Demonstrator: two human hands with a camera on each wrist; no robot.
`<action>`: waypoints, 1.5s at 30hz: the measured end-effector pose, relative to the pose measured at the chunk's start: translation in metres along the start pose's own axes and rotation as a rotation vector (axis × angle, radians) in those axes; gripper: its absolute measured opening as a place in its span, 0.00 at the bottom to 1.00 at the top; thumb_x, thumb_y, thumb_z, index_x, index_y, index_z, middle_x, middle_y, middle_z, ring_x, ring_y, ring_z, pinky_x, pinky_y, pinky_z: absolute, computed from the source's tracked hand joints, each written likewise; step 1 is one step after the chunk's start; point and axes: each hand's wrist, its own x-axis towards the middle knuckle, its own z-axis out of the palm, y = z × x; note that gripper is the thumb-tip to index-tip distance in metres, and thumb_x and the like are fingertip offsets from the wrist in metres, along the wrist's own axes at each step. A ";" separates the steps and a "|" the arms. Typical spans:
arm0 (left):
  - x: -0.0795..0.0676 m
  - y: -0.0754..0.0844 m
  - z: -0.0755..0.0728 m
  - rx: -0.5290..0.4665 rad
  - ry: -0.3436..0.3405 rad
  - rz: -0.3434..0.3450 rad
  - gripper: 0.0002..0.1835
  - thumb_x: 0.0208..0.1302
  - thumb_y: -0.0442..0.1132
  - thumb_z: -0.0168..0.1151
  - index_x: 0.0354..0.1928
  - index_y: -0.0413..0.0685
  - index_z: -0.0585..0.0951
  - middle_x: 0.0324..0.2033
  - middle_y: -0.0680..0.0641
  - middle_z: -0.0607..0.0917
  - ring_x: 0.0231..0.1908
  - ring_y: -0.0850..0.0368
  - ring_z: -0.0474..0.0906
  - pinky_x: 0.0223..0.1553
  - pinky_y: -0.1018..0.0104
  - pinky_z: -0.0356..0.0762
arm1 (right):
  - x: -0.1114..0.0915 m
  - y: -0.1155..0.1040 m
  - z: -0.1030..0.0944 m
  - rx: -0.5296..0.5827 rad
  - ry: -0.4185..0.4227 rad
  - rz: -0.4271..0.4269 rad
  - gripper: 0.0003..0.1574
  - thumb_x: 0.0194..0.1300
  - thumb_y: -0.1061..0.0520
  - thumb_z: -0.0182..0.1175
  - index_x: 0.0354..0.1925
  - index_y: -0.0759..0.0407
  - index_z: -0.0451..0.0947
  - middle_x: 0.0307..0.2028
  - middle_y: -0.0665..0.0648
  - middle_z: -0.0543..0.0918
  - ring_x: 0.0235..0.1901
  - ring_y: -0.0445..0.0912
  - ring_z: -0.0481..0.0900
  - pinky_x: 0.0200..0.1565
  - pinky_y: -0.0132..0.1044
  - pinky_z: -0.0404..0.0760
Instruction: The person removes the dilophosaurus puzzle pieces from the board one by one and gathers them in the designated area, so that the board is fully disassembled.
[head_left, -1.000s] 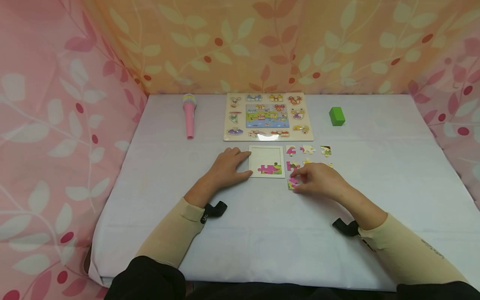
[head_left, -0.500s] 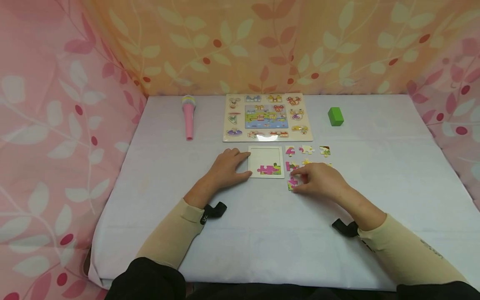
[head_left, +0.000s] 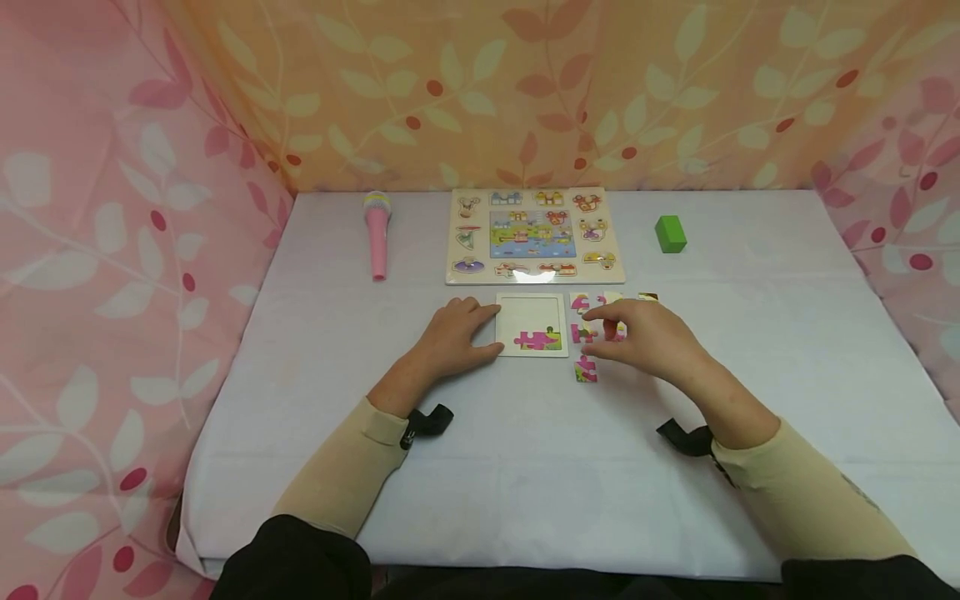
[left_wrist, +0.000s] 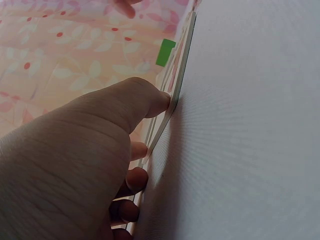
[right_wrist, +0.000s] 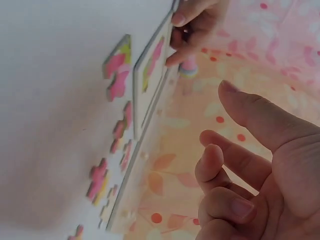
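Note:
My left hand [head_left: 453, 333] rests at the left side of a small white puzzle tray [head_left: 525, 312], its thumb and index fingertip touching the edge. Joined pink and green pieces [head_left: 537, 340] lie in the tray's lower right part. Over the loose pieces right of the tray hovers my right hand [head_left: 651, 333], thumb and fingers apart with nothing between them. Just below it lies a pink and green jigsaw piece [head_left: 586, 371], flat on the cloth. Another pink piece [head_left: 581, 334] sits near the thumb tip. The right hand partly hides several other pieces; the right wrist view shows its raised thumb [right_wrist: 260, 107].
Behind the tray lies a larger wooden picture board [head_left: 461, 250] with a shiny cover. A pink toy microphone [head_left: 378, 242] is at the back left, a green block [head_left: 671, 234] at the back right. White cloth [head_left: 480, 467] covers the table; patterned curtains [head_left: 420, 92] surround it.
My right hand has left the lower pink and green piece and moved up and away over the other pieces. That piece stays on the cloth. The left hand has kept its place.

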 end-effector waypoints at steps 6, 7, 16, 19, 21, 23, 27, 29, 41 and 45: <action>0.000 -0.002 0.002 -0.002 0.002 0.003 0.36 0.67 0.59 0.64 0.72 0.49 0.75 0.46 0.49 0.78 0.47 0.52 0.69 0.48 0.57 0.70 | 0.010 -0.011 0.001 -0.012 0.021 -0.039 0.28 0.58 0.47 0.77 0.54 0.56 0.86 0.29 0.46 0.77 0.24 0.46 0.67 0.29 0.42 0.67; 0.001 -0.002 0.002 -0.002 0.002 0.003 0.36 0.67 0.59 0.64 0.72 0.50 0.75 0.46 0.49 0.78 0.47 0.52 0.69 0.49 0.57 0.70 | 0.012 -0.013 0.001 -0.012 0.019 -0.043 0.28 0.57 0.47 0.77 0.54 0.56 0.86 0.29 0.45 0.78 0.25 0.46 0.67 0.30 0.42 0.67; 0.001 -0.001 0.002 0.003 -0.007 -0.003 0.36 0.67 0.59 0.63 0.72 0.50 0.74 0.47 0.49 0.78 0.48 0.52 0.69 0.49 0.57 0.70 | 0.031 -0.030 0.011 -0.007 -0.054 -0.042 0.30 0.58 0.46 0.76 0.57 0.54 0.85 0.30 0.46 0.80 0.28 0.47 0.71 0.31 0.42 0.69; 0.001 -0.001 0.001 0.008 -0.012 -0.009 0.36 0.67 0.59 0.63 0.72 0.50 0.74 0.47 0.49 0.78 0.48 0.52 0.69 0.50 0.57 0.70 | 0.037 -0.035 0.016 -0.009 -0.086 -0.032 0.31 0.59 0.46 0.75 0.58 0.54 0.85 0.32 0.47 0.81 0.30 0.46 0.73 0.32 0.42 0.70; 0.001 -0.001 0.001 0.011 -0.013 -0.011 0.36 0.67 0.59 0.63 0.72 0.50 0.74 0.47 0.49 0.78 0.49 0.52 0.69 0.50 0.56 0.70 | 0.040 -0.038 0.019 -0.005 -0.105 -0.028 0.31 0.59 0.46 0.75 0.59 0.54 0.84 0.33 0.47 0.82 0.30 0.46 0.74 0.32 0.42 0.71; 0.001 -0.001 0.000 0.012 -0.012 -0.011 0.36 0.67 0.59 0.64 0.72 0.50 0.74 0.48 0.48 0.78 0.49 0.52 0.69 0.50 0.56 0.70 | 0.043 -0.040 0.023 -0.002 -0.122 -0.027 0.31 0.58 0.46 0.76 0.58 0.54 0.84 0.34 0.48 0.82 0.32 0.46 0.75 0.33 0.42 0.72; 0.001 -0.001 0.000 0.008 -0.007 -0.006 0.36 0.67 0.59 0.64 0.72 0.50 0.74 0.48 0.48 0.79 0.49 0.52 0.70 0.50 0.56 0.70 | 0.050 -0.043 0.031 0.002 -0.155 -0.018 0.29 0.58 0.46 0.76 0.56 0.55 0.84 0.33 0.49 0.83 0.32 0.47 0.76 0.35 0.42 0.73; 0.001 -0.001 0.000 0.005 -0.003 -0.002 0.35 0.67 0.58 0.65 0.72 0.50 0.75 0.48 0.48 0.79 0.49 0.52 0.70 0.51 0.56 0.70 | 0.054 -0.043 0.036 -0.004 -0.173 -0.011 0.28 0.58 0.46 0.76 0.55 0.55 0.84 0.33 0.50 0.83 0.33 0.47 0.77 0.36 0.42 0.74; 0.001 0.000 0.001 0.006 0.012 0.011 0.35 0.66 0.58 0.65 0.71 0.50 0.75 0.49 0.48 0.79 0.48 0.52 0.71 0.49 0.56 0.71 | 0.064 -0.034 0.049 -0.016 -0.226 0.078 0.24 0.58 0.47 0.76 0.48 0.58 0.83 0.35 0.54 0.83 0.33 0.49 0.77 0.38 0.44 0.74; 0.001 -0.001 0.000 0.008 0.017 0.013 0.35 0.66 0.58 0.65 0.71 0.49 0.75 0.48 0.49 0.80 0.48 0.52 0.71 0.48 0.56 0.71 | 0.065 -0.031 0.050 -0.001 -0.226 0.068 0.23 0.59 0.48 0.77 0.46 0.58 0.82 0.31 0.53 0.80 0.31 0.48 0.75 0.37 0.43 0.71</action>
